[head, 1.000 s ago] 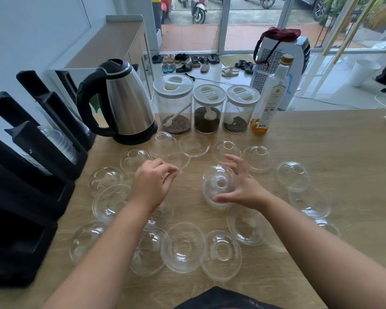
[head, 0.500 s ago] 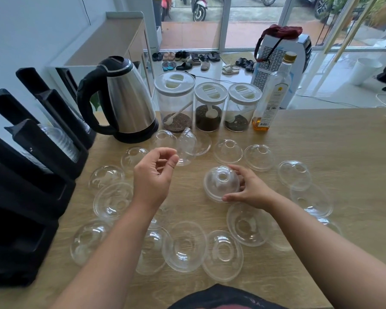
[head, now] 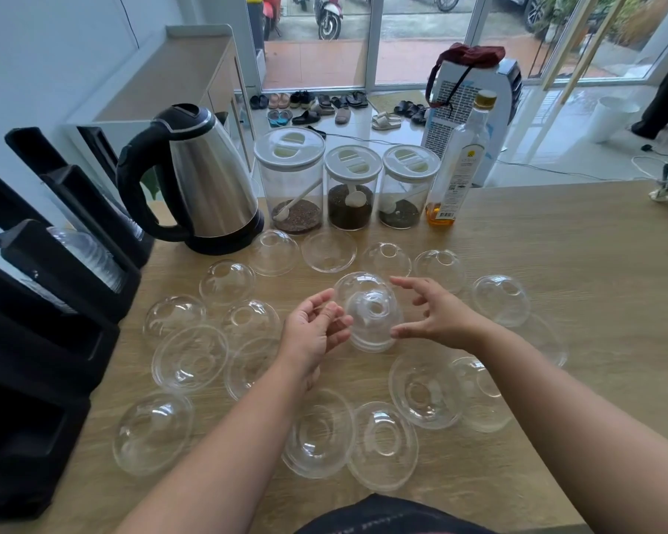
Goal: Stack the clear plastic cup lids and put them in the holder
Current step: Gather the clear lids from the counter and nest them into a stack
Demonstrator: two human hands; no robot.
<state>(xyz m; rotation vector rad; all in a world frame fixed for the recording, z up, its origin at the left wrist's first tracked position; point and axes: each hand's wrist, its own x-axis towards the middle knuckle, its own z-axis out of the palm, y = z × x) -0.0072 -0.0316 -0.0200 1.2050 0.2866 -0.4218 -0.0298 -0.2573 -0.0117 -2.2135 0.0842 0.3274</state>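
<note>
- Hovering either side of the small stack of lids, our fingers were spread and loose on both sides, holding nothing.
- We had the left hand just beside the stack's rim and the right hand near its other flank; we could not tell whether either one touched it.
- We judged these domes very light, thin and springy, slick and easy to dent, so the stiffer bottom rim was the place to pinch.
- More loose lids lay scattered across the table, some dome-up, some inverted.
- We saw the black holder at the left edge, lids already in one slot.
</note>
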